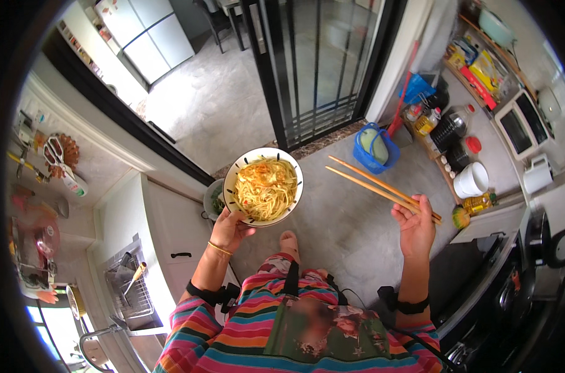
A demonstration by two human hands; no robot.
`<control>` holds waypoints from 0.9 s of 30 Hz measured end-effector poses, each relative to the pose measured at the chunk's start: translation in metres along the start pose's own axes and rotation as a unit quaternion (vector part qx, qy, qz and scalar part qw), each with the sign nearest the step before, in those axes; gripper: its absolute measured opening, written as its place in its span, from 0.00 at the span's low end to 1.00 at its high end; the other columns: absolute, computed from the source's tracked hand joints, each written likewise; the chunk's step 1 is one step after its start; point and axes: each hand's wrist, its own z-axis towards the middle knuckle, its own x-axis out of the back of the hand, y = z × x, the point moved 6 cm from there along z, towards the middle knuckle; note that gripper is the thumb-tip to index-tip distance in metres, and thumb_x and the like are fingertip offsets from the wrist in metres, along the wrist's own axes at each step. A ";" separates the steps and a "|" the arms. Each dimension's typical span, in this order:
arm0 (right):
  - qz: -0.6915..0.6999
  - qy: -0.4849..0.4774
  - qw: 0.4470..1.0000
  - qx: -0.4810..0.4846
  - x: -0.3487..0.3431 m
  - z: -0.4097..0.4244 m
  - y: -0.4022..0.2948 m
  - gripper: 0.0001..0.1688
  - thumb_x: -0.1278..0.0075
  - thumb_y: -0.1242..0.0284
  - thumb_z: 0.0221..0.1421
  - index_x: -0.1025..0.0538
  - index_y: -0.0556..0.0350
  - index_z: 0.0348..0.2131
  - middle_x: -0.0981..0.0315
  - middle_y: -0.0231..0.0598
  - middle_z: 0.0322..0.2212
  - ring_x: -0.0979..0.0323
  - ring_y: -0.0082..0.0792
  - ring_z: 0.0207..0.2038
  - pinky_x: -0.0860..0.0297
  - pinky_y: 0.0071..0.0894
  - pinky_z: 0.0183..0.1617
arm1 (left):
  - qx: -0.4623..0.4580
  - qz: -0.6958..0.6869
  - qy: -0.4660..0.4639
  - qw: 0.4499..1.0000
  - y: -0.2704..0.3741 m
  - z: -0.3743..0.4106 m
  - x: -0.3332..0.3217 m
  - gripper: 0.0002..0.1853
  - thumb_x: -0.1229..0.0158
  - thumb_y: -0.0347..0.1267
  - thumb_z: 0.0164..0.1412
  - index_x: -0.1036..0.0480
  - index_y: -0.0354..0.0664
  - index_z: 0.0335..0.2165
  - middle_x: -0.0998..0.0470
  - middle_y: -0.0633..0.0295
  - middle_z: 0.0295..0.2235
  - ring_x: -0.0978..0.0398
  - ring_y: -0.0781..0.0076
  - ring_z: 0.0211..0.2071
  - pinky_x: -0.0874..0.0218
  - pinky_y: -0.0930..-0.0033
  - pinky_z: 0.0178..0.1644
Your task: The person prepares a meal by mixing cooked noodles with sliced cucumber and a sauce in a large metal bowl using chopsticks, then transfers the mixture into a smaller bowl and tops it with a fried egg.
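Note:
My left hand grips the near-left rim of a white bowl with dark dashes along its inner edge. Cooked noodles fill the bowl, browner at the far side, with a small red bit near the left. Away to the right, my right hand holds a pair of long wooden chopsticks. Their tips point up and left toward the bowl, slightly spread and touching nothing. Both hands are raised in front of me above the grey floor.
Ahead stands a black-framed glass sliding door beside an open doorway. A blue plastic basket with a pale green melon or gourd sits on the floor. At left is a sink in a white counter; at right, a stove and shelves of bottles.

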 end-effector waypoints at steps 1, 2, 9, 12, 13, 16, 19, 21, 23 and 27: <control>-0.004 -0.011 1.000 -0.003 -0.009 0.005 0.006 0.15 0.58 0.63 0.51 0.35 0.58 0.29 0.32 0.45 0.24 0.30 0.36 0.25 0.30 0.31 0.30 | -0.004 -0.009 -0.004 1.000 0.001 0.003 0.007 0.15 0.58 0.22 0.47 0.41 0.42 0.38 0.29 0.61 0.27 0.28 0.71 0.21 0.33 0.75 0.19; -0.007 -0.021 1.000 -0.006 -0.017 0.012 0.012 0.15 0.58 0.63 0.51 0.35 0.58 0.29 0.32 0.45 0.24 0.30 0.36 0.25 0.30 0.31 0.30 | -0.008 -0.017 -0.008 1.000 0.003 0.008 0.014 0.16 0.58 0.22 0.47 0.41 0.42 0.38 0.29 0.60 0.27 0.28 0.71 0.21 0.33 0.74 0.19; -0.019 -0.057 0.998 -0.021 -0.069 0.045 0.043 0.16 0.61 0.61 0.52 0.35 0.56 0.28 0.32 0.43 0.23 0.30 0.35 0.24 0.30 0.31 0.30 | -0.044 -0.045 0.042 0.997 0.025 0.030 0.053 0.18 0.59 0.22 0.46 0.41 0.41 0.40 0.28 0.60 0.28 0.28 0.71 0.18 0.33 0.76 0.18; -0.034 -0.069 0.997 -0.012 -0.083 0.062 0.051 0.18 0.63 0.59 0.53 0.35 0.56 0.27 0.32 0.42 0.22 0.31 0.33 0.23 0.32 0.29 0.28 | -0.043 -0.075 0.056 0.995 0.027 0.031 0.060 0.18 0.59 0.21 0.46 0.41 0.41 0.40 0.28 0.59 0.30 0.28 0.71 0.18 0.33 0.76 0.18; -0.037 -0.073 0.997 -0.008 -0.090 0.070 0.055 0.18 0.63 0.59 0.53 0.35 0.56 0.27 0.32 0.41 0.22 0.32 0.33 0.23 0.32 0.29 0.28 | -0.047 -0.082 0.061 0.994 0.033 0.033 0.065 0.18 0.59 0.21 0.46 0.41 0.41 0.40 0.28 0.59 0.30 0.28 0.71 0.19 0.33 0.76 0.18; -0.112 -0.074 0.990 0.048 -0.114 0.090 0.060 0.20 0.65 0.57 0.54 0.34 0.57 0.27 0.33 0.41 0.21 0.32 0.33 0.21 0.33 0.28 0.26 | -0.057 -0.098 0.088 0.990 0.044 0.035 0.084 0.18 0.59 0.21 0.46 0.42 0.41 0.40 0.29 0.59 0.29 0.28 0.71 0.20 0.33 0.76 0.19; -0.243 -0.130 0.955 0.109 -0.125 0.115 0.059 0.26 0.69 0.57 0.55 0.30 0.62 0.26 0.32 0.40 0.24 0.33 0.32 0.26 0.36 0.27 0.30 | -0.062 -0.112 0.129 0.983 0.035 0.022 0.096 0.18 0.59 0.22 0.47 0.43 0.41 0.40 0.29 0.59 0.29 0.28 0.71 0.20 0.33 0.75 0.19; -0.379 -0.194 0.885 0.190 -0.154 0.124 0.057 0.28 0.70 0.58 0.56 0.29 0.64 0.25 0.32 0.38 0.24 0.34 0.31 0.28 0.38 0.27 0.33 | -0.060 -0.135 0.151 0.977 0.023 0.012 0.093 0.17 0.58 0.23 0.47 0.43 0.41 0.40 0.29 0.59 0.29 0.29 0.70 0.19 0.33 0.74 0.18; -0.472 -0.300 0.792 0.246 -0.172 0.125 0.070 0.26 0.71 0.61 0.57 0.28 0.65 0.25 0.36 0.36 0.24 0.36 0.29 0.29 0.39 0.27 0.36 | -0.064 -0.173 0.200 0.962 0.001 -0.008 0.088 0.17 0.58 0.23 0.47 0.43 0.41 0.40 0.29 0.58 0.28 0.29 0.69 0.19 0.33 0.74 0.18; -0.412 -0.479 0.741 0.229 -0.234 0.133 0.112 0.18 0.69 0.68 0.57 0.30 0.63 0.30 0.37 0.35 0.23 0.36 0.27 0.27 0.38 0.24 0.34 | -0.105 -0.226 0.257 0.934 -0.018 -0.045 0.052 0.17 0.57 0.24 0.46 0.41 0.41 0.39 0.30 0.59 0.28 0.30 0.72 0.20 0.34 0.74 0.19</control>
